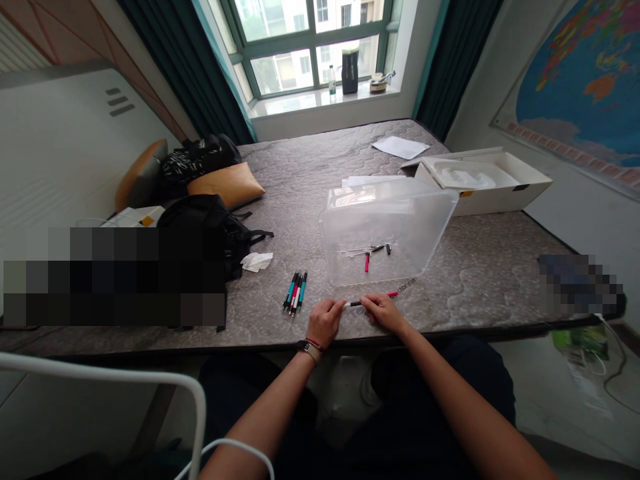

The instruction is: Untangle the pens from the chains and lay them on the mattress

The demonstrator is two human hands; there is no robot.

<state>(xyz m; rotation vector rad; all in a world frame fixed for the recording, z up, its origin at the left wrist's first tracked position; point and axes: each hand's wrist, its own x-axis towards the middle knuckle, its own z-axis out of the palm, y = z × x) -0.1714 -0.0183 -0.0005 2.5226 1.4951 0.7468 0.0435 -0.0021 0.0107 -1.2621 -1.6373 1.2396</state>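
Between my hands, at the front edge of the bed-like surface, is a white and black pen point(353, 304). My left hand point(325, 321) is closed on its white end, and my right hand point(383, 312) pinches the black end. A red pen piece point(393, 294) shows just beyond my right fingers. Left of my hands lies a bunch of click pens point(295, 292) in teal, red, white and black. Ahead, a clear plastic bin point(345, 220) is tipped on its side, holding thin refills point(356, 253), a red barrel point(367, 263) and small black parts point(389, 249).
At the left are a black backpack point(193, 233), a crumpled tissue point(257, 261) and a tan cushion point(225, 187). An open white box point(525, 179) and a paper sheet point(400, 147) lie at the back right. A blurred dark object point(575, 283) is far right.
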